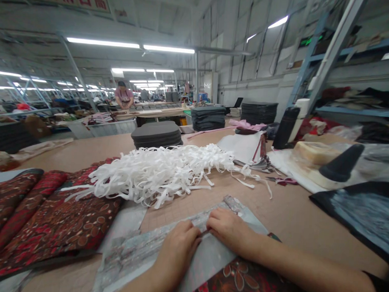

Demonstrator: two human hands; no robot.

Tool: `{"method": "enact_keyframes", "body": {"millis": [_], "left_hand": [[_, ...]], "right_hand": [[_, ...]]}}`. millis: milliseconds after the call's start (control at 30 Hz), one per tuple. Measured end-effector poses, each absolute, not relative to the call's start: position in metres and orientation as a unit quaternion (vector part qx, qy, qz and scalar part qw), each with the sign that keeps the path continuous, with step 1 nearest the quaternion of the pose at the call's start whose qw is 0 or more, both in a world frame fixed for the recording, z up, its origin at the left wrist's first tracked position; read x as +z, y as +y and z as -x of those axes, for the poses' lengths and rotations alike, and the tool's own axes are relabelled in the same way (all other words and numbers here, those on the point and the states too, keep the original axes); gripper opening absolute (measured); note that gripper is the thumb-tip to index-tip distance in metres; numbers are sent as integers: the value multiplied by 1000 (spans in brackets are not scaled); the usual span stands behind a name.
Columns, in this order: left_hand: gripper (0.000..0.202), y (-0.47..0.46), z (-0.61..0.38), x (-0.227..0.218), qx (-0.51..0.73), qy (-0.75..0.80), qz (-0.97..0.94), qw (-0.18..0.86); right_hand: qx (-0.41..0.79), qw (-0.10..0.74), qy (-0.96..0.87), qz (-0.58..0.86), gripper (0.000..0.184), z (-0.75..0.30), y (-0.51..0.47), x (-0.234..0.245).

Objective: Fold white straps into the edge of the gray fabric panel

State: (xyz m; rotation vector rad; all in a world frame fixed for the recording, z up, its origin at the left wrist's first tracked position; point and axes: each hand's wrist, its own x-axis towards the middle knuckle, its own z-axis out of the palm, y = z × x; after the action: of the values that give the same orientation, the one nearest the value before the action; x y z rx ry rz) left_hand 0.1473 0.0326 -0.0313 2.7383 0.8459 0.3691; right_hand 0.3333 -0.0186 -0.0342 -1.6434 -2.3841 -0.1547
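Observation:
My left hand (181, 245) and my right hand (228, 228) are close together, with fingers curled down over a pale grey sheet (126, 260) that is stained along its upper part. Both hands look closed; a small dark edge shows between the fingertips, but what they grip is mostly hidden. Below my right forearm lies red and brown floral fabric (237, 279) at the near table edge. Just beyond the hands is a loose heap of white strips (168, 170). More floral fabric (64, 218) lies folded to the left.
Stacks of dark pads (156, 134) stand behind the strips. Scissors (284, 180) lie to the right, near a black cone-shaped object (342, 163) and a dark bottle (286, 128). A black-edged piece (364, 211) lies at far right. Another person (124, 95) stands at a far table.

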Motion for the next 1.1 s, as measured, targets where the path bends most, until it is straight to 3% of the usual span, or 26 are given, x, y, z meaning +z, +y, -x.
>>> {"method": "enact_keyframes", "body": {"millis": [200,400,667,900,1100], "left_hand": [[17,29,-140,-35,91,178,-980,-22],[18,29,-131,-37,95,135,-981,-98],[31,28,-75,-35,87,179,-977,-81],[19,23,-80,-33,63,176,-975,-118],[19,26,-45,-32,45,232,-968,-81]], "right_hand": [[-37,126,-860,493,11,-335,-23,-31],[-60,86,-896,432,16,-346,-34,-16],[-71,59,-852,515,13,-387,-48,-13],[19,89,-879,468,16,-299,-36,-6],[26,31,-868,494,18,-302,-32,-11]]}}
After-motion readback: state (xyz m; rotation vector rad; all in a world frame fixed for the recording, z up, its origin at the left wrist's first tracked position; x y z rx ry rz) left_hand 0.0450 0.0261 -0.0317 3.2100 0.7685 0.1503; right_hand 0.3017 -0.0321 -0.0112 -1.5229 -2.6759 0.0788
